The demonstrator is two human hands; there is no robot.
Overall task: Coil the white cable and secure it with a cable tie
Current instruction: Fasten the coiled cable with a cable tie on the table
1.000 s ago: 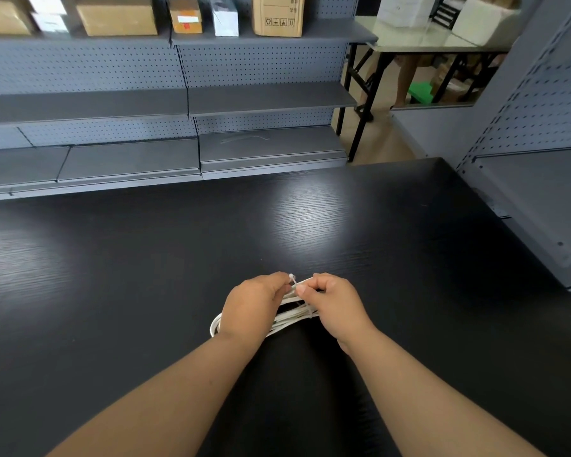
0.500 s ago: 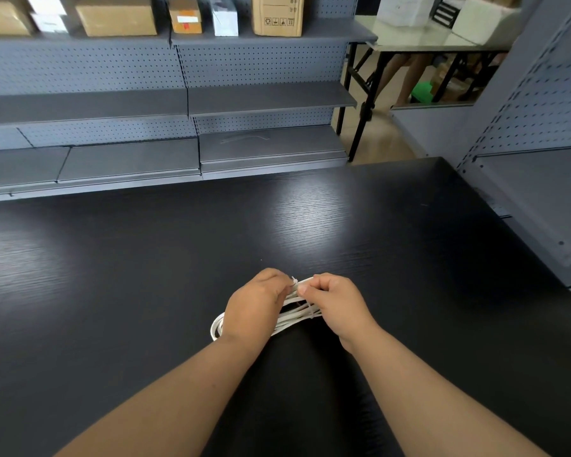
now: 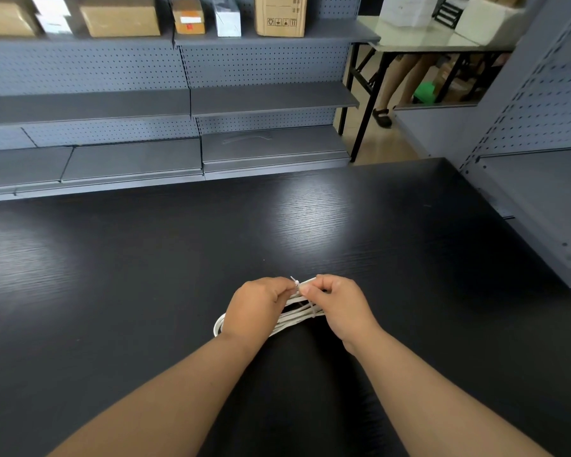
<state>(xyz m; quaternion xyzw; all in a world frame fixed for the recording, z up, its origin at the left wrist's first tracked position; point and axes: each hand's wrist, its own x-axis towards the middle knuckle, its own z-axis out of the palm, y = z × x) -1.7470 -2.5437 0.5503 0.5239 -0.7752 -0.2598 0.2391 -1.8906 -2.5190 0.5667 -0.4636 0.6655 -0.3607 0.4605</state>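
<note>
The fingers (image 3: 285, 287) of the left hand (image 3: 254, 308) curl and pinch the cable tie (image 3: 295, 283); the right hand (image 3: 340, 305) pinches its other end; the white cable (image 3: 294, 319) lies coiled under both, on the bench (image 3: 145, 258); best to pull the tie slowly, keeping the loops together.

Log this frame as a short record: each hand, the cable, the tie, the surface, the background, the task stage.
left hand: grips the white cable coil beside the tie's head
right hand: pinches the cable tie by its strap
white cable: coiled in several loops, partly hidden under both hands
surface: black table, coil low over it
background: grey shelves, cardboard boxes on top
stage: coiling done; tie at the bundle, tightness cannot be told
</note>
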